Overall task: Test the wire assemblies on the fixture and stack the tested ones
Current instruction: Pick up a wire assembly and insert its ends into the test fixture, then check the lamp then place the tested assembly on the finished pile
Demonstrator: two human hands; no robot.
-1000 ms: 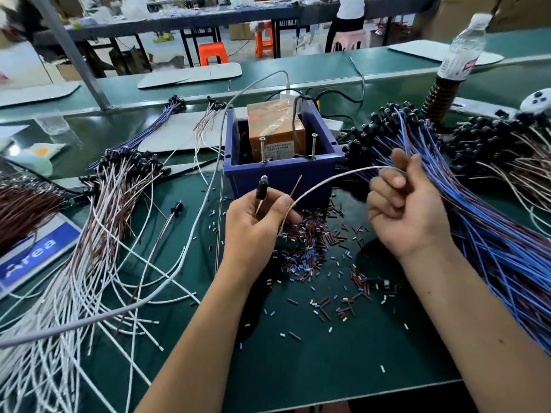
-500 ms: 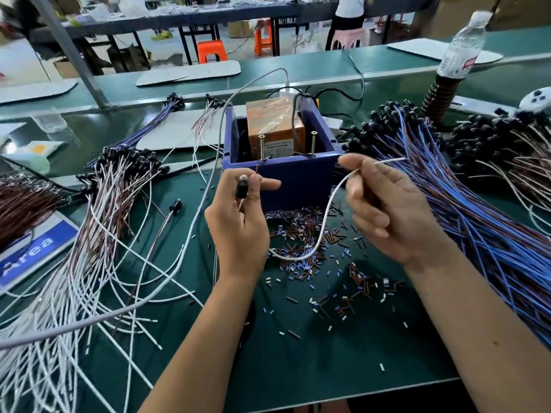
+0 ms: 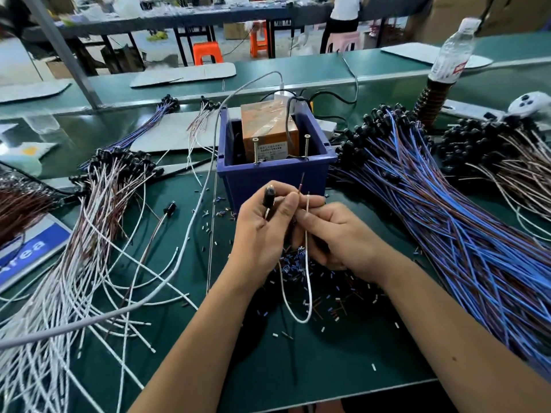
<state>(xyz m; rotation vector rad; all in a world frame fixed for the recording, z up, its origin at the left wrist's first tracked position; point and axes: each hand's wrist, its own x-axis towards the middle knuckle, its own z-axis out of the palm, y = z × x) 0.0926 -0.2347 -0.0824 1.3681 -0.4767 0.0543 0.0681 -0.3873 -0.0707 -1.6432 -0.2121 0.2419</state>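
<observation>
My left hand [image 3: 262, 231] pinches the wire assembly [image 3: 307, 281] at its black connector end, right hand [image 3: 337, 234] pinches the white lead beside it, fixture [image 3: 277, 174] just beyond my fingertips.

Fixture [image 3: 275, 171] between wire piles [image 3: 89, 234] (bottle [image 3: 453, 52] probably behind).

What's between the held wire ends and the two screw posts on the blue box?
Nothing visible. The left hand and right hand hold the wire ends just in front of the blue box; the gap up to the screw posts looks open.
</observation>
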